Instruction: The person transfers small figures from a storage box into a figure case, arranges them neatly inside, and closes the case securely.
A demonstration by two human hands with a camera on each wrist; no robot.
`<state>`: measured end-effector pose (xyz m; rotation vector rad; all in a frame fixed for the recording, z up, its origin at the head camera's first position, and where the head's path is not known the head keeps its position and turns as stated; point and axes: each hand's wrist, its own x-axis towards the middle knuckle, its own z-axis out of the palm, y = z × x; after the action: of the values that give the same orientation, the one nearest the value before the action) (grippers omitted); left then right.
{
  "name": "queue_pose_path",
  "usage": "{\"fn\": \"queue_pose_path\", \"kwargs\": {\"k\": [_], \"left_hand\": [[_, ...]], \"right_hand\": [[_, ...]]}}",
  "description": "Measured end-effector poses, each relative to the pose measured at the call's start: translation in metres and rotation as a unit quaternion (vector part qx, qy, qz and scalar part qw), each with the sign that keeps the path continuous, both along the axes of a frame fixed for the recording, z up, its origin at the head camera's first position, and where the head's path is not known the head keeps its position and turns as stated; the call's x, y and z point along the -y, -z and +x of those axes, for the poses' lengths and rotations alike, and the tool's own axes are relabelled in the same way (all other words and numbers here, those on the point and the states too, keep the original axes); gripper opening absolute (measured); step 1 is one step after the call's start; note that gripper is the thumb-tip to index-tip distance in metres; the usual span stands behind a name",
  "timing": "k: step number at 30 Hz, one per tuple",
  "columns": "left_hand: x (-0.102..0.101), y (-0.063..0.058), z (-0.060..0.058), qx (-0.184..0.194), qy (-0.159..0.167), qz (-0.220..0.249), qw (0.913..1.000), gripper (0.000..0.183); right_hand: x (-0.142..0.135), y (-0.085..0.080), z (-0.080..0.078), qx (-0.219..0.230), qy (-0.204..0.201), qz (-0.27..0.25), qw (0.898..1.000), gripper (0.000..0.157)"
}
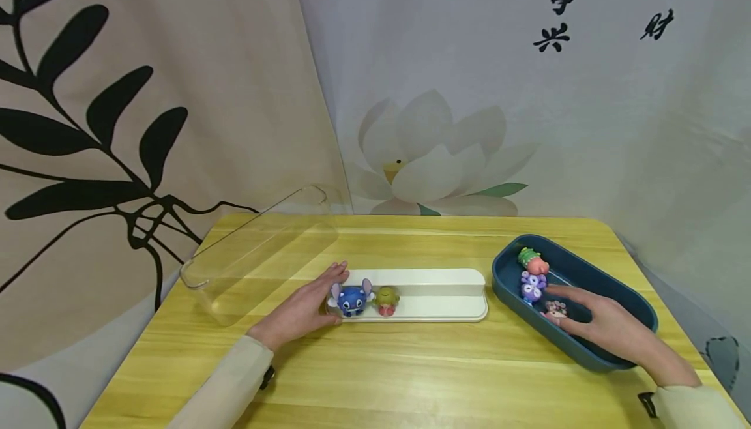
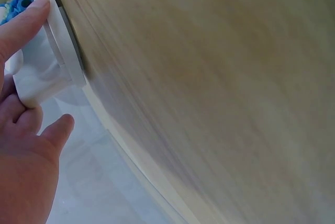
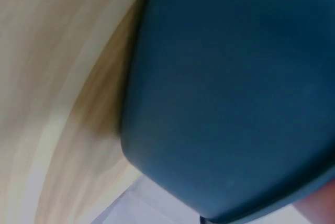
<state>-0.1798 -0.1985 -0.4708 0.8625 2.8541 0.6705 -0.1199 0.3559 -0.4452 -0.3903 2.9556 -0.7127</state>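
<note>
My left hand (image 1: pixel 308 305) holds the left end of a white two-step display stand (image 1: pixel 446 305), with thumb and fingers spread around its edges. On the lower step, right by that hand, sits a blue big-eared figurine (image 1: pixel 353 300). Beside it stands a green figurine with a pink base (image 1: pixel 386 300). Over to the right, my right hand (image 1: pixel 613 325) reaches into a dark blue tray (image 1: pixel 592 279). Its thumb and index finger pinch a small pinkish-brown figurine (image 1: pixel 556 310). A purple figurine (image 1: pixel 532 287) and a green-topped pink figurine (image 1: pixel 533 261) lie farther back in the tray.
A clear plastic cover (image 1: pixel 264 253) stands at the table's back left, overlapping its edge in the head view. Patterned cloth (image 1: pixel 434 57) hangs behind the wooden table (image 1: pixel 405 377). The tray's wall (image 3: pixel 225 98) fills most of the right wrist view.
</note>
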Motion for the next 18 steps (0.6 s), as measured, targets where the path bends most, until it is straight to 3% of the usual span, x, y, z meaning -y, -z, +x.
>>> {"fn": "queue_pose_path", "kwargs": {"k": [11,14,18], "left_hand": [[0.001,0.0,0.0,0.0,0.003,0.001,1.0,0.091],[0.001,0.0,0.0,0.002,0.003,0.002,1.0,0.091],[0.001,0.0,0.0,0.001,0.004,0.004,1.0,0.091]], "right_hand": [[-0.011,0.006,-0.002,-0.008,-0.116,0.04,0.992,0.041],[-0.013,0.007,-0.003,-0.002,-0.103,0.048,0.994,0.043],[-0.014,0.008,-0.003,-0.005,-0.048,0.061,0.997,0.04]]}}
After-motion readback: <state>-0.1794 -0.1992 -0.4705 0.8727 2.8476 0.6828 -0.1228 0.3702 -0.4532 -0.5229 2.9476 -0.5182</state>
